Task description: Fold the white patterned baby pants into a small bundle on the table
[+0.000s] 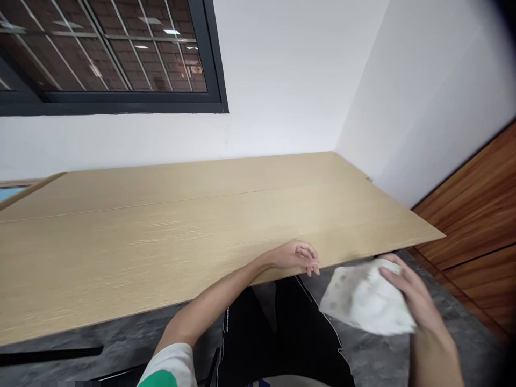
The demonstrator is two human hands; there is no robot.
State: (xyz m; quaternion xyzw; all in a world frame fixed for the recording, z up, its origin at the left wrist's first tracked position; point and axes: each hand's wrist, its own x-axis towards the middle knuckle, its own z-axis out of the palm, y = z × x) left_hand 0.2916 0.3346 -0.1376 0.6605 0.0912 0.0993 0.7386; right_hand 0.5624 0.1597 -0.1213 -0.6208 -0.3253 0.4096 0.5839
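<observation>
My left hand (296, 257) lies at the near edge of a light oak-veneer table (161, 252), its fingers loosely curled and holding nothing. My right hand (409, 287) is off the table's right corner, below the tabletop's level in the view. It grips a crumpled white cloth (365, 298) with faint grey speckles. The cloth's far side hangs toward the table edge without clearly touching it.
A dark-framed window (108, 102) is set in the white wall (169, 137) behind the table. Brown wooden panelling (471, 226) runs along the right. Below lies a mottled grey floor (121, 336), with my black trousers (282, 333) in view.
</observation>
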